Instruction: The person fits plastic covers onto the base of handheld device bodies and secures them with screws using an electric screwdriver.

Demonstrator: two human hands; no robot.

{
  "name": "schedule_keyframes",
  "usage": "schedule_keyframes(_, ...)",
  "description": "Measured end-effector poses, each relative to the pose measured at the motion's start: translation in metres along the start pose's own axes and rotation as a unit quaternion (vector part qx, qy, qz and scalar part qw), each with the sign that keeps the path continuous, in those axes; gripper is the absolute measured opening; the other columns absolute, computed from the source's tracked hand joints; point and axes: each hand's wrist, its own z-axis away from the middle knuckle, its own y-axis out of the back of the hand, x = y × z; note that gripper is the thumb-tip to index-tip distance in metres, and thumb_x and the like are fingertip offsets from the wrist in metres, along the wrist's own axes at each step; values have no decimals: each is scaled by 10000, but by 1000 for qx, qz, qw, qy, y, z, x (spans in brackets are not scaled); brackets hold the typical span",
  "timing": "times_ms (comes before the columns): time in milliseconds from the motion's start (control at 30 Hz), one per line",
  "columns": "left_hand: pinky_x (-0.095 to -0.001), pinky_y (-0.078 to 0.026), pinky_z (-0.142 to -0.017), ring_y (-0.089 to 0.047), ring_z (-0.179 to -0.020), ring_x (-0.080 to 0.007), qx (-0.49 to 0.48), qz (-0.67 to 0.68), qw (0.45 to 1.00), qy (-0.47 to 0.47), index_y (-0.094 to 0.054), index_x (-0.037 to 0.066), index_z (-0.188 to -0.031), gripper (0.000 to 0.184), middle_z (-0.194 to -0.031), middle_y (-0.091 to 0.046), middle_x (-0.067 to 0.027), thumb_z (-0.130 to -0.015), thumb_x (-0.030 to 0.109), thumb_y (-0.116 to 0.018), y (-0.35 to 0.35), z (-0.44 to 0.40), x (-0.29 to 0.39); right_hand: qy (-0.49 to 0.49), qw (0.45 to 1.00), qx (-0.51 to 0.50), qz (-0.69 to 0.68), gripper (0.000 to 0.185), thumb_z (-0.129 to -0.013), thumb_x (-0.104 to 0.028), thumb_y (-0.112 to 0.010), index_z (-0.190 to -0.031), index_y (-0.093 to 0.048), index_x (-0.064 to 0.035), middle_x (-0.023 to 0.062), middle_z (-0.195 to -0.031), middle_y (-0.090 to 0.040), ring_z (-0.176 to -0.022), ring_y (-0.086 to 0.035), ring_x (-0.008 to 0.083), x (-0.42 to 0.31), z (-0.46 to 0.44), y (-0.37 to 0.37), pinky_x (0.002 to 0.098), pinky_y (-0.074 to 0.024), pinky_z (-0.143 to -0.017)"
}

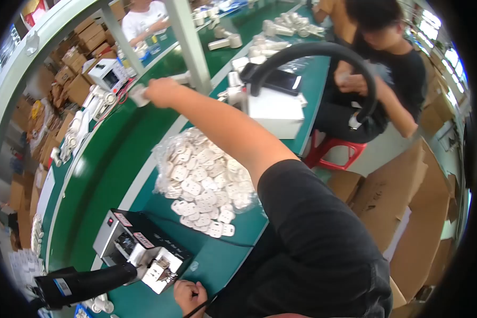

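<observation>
My right hand (162, 93) reaches far out over the green conveyor belt (103, 185), its fingers closed on a white plastic part (139, 95) that is blurred by motion. Down at the table's near edge, my left hand (191, 297) rests with curled fingers beside a small black and silver machine (143, 249); what it holds, if anything, is hidden. A black cable (199, 309) passes by that hand. Below my right arm, a clear plastic bag (167, 159) spills many flat white plastic plates with holes (196, 183) onto the green table (217, 265).
A black handheld tool (85, 283) lies across the machine's front. Beyond my arm stand a white box (275, 114) with a phone (275, 79) and a thick black curved tube (318, 50). A co-worker (392, 69) sits at right by a red stool (336, 151); cardboard boxes (408, 212) stand behind me.
</observation>
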Motion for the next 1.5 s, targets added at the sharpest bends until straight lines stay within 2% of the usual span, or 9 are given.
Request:
schedule_keyframes(233, -362, -392, -513, -473, -558, -271, -42, 9, 998, 36, -565, -7, -727, 155, -684, -540, -132, -780, 45, -701, 8, 18, 3, 35, 939, 235, -250, 293, -606, -131, -603, -869, -716, -73, 121, -791, -694, -774, -670, 298, -77, 141, 135, 385, -529, -732)
schedule_keyframes(500, -375, -494, -744, -572, -843, -308, -32, 31, 998, -41, -572, -85, -1083, 249, -1028, -570, -236, -868, 32, -613, 11, 30, 14, 76, 880, -150, -444, 204, -633, -114, -590, -748, -694, 19, 134, -658, -648, -558, -647, 223, -162, 289, 174, 337, -524, -504)
schedule_keyframes(800, -458, -345, -1047, -453, -1216, -392, 72, -113, 987, -85, -367, -71, -1365, 703, -1346, -428, -277, -806, 162, -726, -1, 21, 2, 140, 857, -258, -424, 207, -669, -168, -663, -765, -698, 13, 136, -702, -655, -586, -664, 235, -222, 291, 136, 324, -554, -530)
schedule_keyframes(900, -436, -369, -1014, -484, -1145, -369, 60, 5, 991, -116, -306, -82, -1392, 778, -1288, -450, -272, -795, 174, -733, 6, -1, 46, 136, 854, -275, -420, 227, -683, -202, -684, -753, -695, 14, 143, -731, -669, -606, -674, 237, -236, 290, 130, 321, -559, -543)
schedule_keyframes(1067, -367, -465, -811, -524, -929, -246, 95, 67, 988, 100, -268, -28, -1363, 693, -1148, -486, -204, -823, 96, -685, -10, 6, 10, 142, 846, -215, -467, 261, -791, -243, -617, -758, -677, 9, 142, -724, -675, -629, -670, 258, -252, 299, 125, 369, -536, -567)
schedule_keyframes(1167, -354, -472, -771, -539, -890, -248, 211, 193, 957, -52, -283, -19, -1344, 647, -1113, -516, -183, -839, 75, -677, -7, 0, 34, 153, 814, -20, -560, 266, -785, -268, -632, -781, -657, -3, 146, -707, -657, -676, -657, 307, -225, 303, 96, 420, -509, -608)
schedule_keyframes(1200, -344, -476, -784, -550, -937, -252, 177, 29, 982, -64, -273, -11, -1364, 674, -1174, -512, -191, -844, 91, -690, 3, 8, 22, 116, 892, 23, -436, 261, -773, -269, -644, -790, -645, -9, 144, -713, -649, -707, -649, 325, -206, 312, 91, 439, -500, -628)
schedule_keyframes(1267, -342, -468, -802, -541, -918, -243, 189, 280, 940, 53, -351, 13, -1296, 602, -1120, -495, -174, -783, 29, -665, -14, 19, -31, 23, 968, 28, -247, 221, -727, -225, -675, -805, -624, -24, 152, -793, -636, -775, -631, 364, -169, 329, 80, 469, -494, -679)
schedule_keyframes(1500, -338, -456, -861, -521, -960, -200, 228, 358, 893, 149, -280, 66, -1372, 641, -1132, -503, -123, -812, -2, -585, 0, 8, 31, -33, 988, 20, -151, 148, -778, -81, -562, -917, -608, -69, 147, -991, -563, -956, -583, 326, -160, 324, 6, 412, -506, -799)
